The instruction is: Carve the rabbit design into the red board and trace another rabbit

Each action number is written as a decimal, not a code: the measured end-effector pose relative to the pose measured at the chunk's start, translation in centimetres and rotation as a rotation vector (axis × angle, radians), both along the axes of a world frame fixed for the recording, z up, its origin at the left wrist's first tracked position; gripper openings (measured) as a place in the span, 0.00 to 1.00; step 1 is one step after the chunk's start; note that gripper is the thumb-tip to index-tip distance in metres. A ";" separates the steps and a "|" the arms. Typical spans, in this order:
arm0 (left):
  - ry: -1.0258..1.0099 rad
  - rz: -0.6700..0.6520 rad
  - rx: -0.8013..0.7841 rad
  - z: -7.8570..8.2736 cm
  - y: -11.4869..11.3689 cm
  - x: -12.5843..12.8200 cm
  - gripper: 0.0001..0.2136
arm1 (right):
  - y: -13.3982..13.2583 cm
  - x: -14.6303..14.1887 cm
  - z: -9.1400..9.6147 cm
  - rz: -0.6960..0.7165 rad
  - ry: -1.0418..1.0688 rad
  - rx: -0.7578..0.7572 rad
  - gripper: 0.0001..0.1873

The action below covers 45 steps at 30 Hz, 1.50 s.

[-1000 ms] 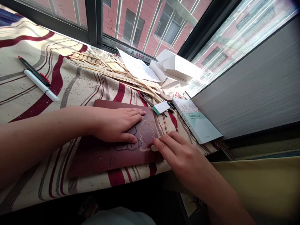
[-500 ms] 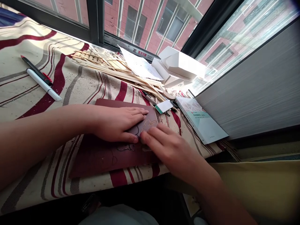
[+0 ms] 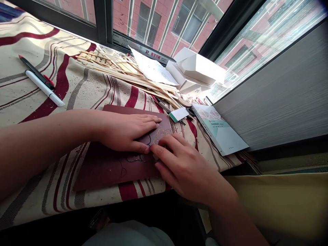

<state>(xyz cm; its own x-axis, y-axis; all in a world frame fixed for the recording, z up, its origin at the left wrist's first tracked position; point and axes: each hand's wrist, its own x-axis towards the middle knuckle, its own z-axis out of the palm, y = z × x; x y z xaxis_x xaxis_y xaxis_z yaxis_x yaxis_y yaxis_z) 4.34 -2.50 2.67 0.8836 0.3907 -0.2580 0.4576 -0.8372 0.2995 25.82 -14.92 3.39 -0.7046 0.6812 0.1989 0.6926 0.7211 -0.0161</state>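
A dark red-brown sheet lies on the striped cloth near the table's front edge. Dark and pale curved lines are on its surface. My left hand rests flat across the sheet's upper part, fingers stretched out to the right and thumb apart. Close to that thumb, my right hand is curled over the sheet's right part. Its thumb and fingers are drawn together in a pinch at the lines; whatever is between them is hidden by the fingers.
Thin wooden strips, a white paper sheet and white boxes lie along the window. A book sits at the right edge. Pens are on the left, and a small white-and-green block lies beyond the sheet.
My right hand has shifted slightly and turned, its fingers spreading lower along the sheet's right part. My left hand stays in place on the sheet. The whole view has moved a little.
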 end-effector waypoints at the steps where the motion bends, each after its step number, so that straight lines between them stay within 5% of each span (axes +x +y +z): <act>1: -0.010 -0.008 -0.006 -0.1 0.1 -0.1 0.45 | 0.1 0.0 -0.3 -0.002 0.019 0.017 0.11; 10: -0.075 -0.024 -0.046 -0.4 0.6 -0.6 0.47 | -0.9 1.0 -3.8 -0.118 0.526 0.109 0.07; 18: -0.080 -0.030 -0.056 -0.4 0.6 -0.7 0.47 | -1.1 0.4 -3.4 -0.131 0.510 0.175 0.05; 22: -0.072 -0.032 -0.057 -0.3 0.4 -0.6 0.47 | -1.1 0.9 -2.9 -0.025 0.457 0.057 0.03; 26: -0.074 -0.015 -0.059 -0.4 0.4 -0.7 0.47 | -1.4 1.0 -3.2 -0.181 0.519 0.138 0.04; 30: -0.107 -0.024 -0.059 -0.7 0.6 -0.8 0.46 | -1.9 1.0 -3.4 -0.096 0.477 0.076 0.04; 34: -0.106 -0.012 -0.050 -0.8 0.7 -0.8 0.46 | -2.0 1.2 -3.2 -0.227 0.492 0.180 0.06; 38: -0.099 -0.029 -0.055 -0.8 0.7 -0.9 0.46 | -2.4 1.3 -3.4 -0.149 0.456 0.108 0.05; 42: -0.136 -0.030 -0.039 -1.7 1.3 -1.1 0.47 | -2.5 1.7 -3.9 -0.284 0.474 0.236 0.07; 45: -0.181 -0.060 -0.033 -2.6 1.8 -1.2 0.48 | -2.6 1.5 -3.9 -0.223 0.466 0.147 0.07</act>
